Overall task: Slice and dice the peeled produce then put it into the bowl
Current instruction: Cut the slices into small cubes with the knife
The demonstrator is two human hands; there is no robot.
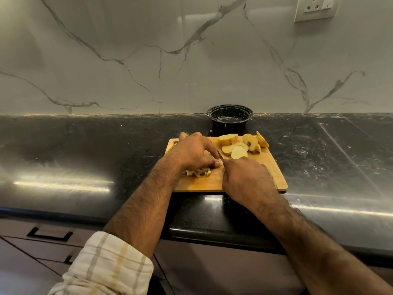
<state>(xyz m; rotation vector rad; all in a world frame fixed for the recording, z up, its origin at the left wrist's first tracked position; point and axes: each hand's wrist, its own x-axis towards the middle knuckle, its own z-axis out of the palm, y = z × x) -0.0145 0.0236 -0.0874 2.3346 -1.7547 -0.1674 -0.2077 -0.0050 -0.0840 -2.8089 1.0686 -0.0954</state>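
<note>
Nearest, a rolled checked sleeve (110,262) on the left forearm. On a wooden cutting board (212,182) atop the black bench (85,145): right hand (246,179) curled, apparently around a knife handle, mostly hidden; left hand (195,152) fingers bent, pinning a piece being cut. Under it, small diced pieces (197,173). Farther back, uncut potato slices (238,145). Beyond, black bowl (230,117), looking empty. Dicing partly done; transfer not started.
</note>
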